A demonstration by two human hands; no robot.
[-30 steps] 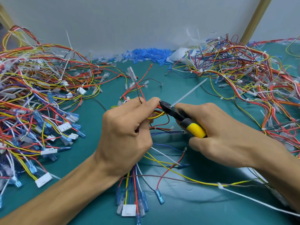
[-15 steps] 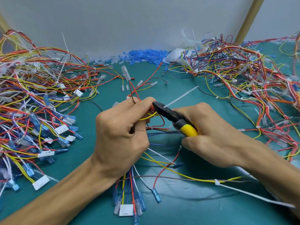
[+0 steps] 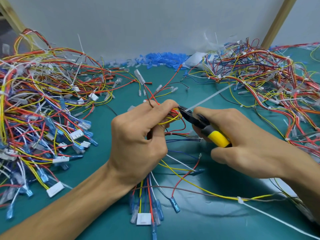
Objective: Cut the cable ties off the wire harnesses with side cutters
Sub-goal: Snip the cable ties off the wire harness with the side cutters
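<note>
Left hand (image 3: 138,139) pinching wire harness (image 3: 173,116), right hand (image 3: 245,144) gripping side cutters (image 3: 195,118) — tips at cable tie (image 3: 207,99) — next: squeeze without nicking wires.

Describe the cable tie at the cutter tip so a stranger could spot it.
On the teal mat, between the two wire heaps, left hand and right hand meet. At the black tip of the yellow-handled side cutters is a white cable tie; its long straight tail, alone over bare mat, slants up-right.
</note>
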